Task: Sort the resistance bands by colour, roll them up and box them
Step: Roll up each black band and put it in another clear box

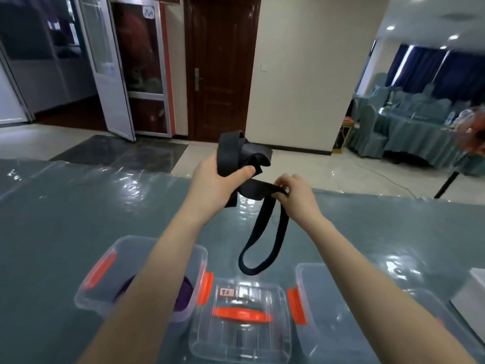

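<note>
A purple band (183, 292) is lying in the left box (105, 292), already sorted. The left hand (217, 185) is gripping the black band (244, 156) bunched above the table (52, 219), likely gathering the roll, while the right hand (296, 193) is pinching the hanging loop, feeding it in.

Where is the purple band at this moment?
In the head view, the purple band lies inside the clear box at the lower left, partly hidden under the left forearm, beside the lid with the orange handle.
</note>
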`<state>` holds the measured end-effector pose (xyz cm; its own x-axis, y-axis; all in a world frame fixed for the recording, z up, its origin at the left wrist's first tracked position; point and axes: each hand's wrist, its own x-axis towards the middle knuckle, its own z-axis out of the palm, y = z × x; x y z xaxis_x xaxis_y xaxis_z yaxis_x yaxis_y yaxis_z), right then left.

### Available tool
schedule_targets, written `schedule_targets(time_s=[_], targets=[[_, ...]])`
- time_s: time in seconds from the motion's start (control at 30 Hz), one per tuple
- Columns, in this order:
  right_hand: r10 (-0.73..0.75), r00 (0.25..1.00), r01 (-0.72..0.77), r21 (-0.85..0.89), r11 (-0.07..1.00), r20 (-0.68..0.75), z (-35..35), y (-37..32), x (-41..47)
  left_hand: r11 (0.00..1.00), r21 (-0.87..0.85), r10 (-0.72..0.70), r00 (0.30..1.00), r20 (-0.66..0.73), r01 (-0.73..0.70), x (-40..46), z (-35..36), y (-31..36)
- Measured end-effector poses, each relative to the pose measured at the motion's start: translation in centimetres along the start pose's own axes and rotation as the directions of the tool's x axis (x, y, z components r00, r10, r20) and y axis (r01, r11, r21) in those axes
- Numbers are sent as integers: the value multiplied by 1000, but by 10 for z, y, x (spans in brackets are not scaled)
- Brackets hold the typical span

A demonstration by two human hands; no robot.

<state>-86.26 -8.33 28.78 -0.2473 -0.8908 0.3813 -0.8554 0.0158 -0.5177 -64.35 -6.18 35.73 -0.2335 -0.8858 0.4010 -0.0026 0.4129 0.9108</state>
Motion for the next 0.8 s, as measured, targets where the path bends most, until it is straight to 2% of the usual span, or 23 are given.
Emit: schedule_targets(time_s=[0.2,0.33,0.43,0.53,0.67,0.73,0.8], targets=[[6,1000,-6,-22,1000,15,34,40,85,997,24,-77,997,4,77,58,28,-54],[6,1000,-6,-14,1000,-29,62,66,107,986,109,-125,992,-25,127,64,43,-94],[46,994,-49,28,998,96,88,90,92,956,225,-191,982,-3,187,50,50,-130],[132,949,-144,22,989,288,103,105,48,890,299,-378,924,61,345,18,59,-167],[182,917,-223,78,972,356,113,105,-37,746,303,-633,773,43,594,-45,68,-209],[153,885,-202,65,977,440,114,100,-79,710,294,-684,726,69,641,-75,72,-205],[123,869,-171,56,984,480,115,93,-116,710,319,-684,723,99,628,-102,72,-198]])
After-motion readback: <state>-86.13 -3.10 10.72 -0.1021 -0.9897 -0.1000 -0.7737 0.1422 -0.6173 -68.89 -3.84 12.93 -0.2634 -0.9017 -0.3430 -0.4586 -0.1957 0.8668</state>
